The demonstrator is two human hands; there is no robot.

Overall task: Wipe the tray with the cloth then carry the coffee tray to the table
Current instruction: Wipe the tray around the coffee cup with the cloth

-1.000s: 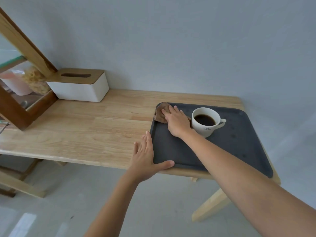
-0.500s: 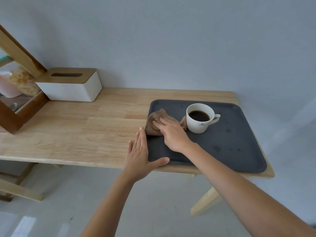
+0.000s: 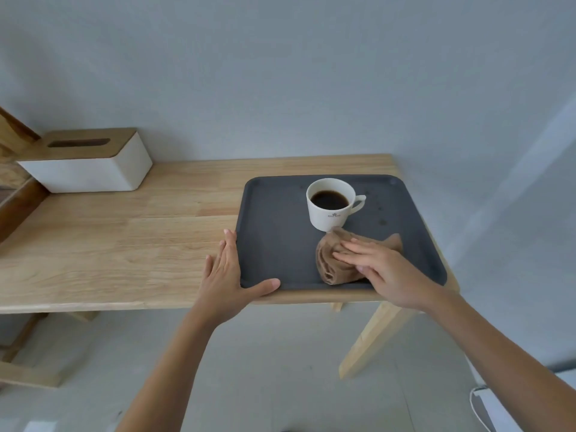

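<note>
A dark grey tray (image 3: pixel 274 238) lies at the right end of a wooden table (image 3: pixel 124 244). On its far half stands a white cup of black coffee (image 3: pixel 330 204). A crumpled brown cloth (image 3: pixel 333 260) lies on the tray's near half, just in front of the cup. My right hand (image 3: pixel 380 269) presses flat on the cloth, fingers pointing left. My left hand (image 3: pixel 227 275) braces the tray's near left corner, with the palm against the left rim and the thumb along the front rim. Small dark spots show on the tray right of the cup.
A white tissue box with a wooden lid (image 3: pixel 84 160) stands at the back left of the table. A wooden frame (image 3: pixel 12 194) reaches in at the far left edge. The wall runs close behind the table. A white cable (image 3: pixel 480 400) lies on the floor at lower right.
My right hand has swept the cloth from the tray's far left corner down the left side and across to the near middle, in front of the cup. My left hand stays at the corner.
</note>
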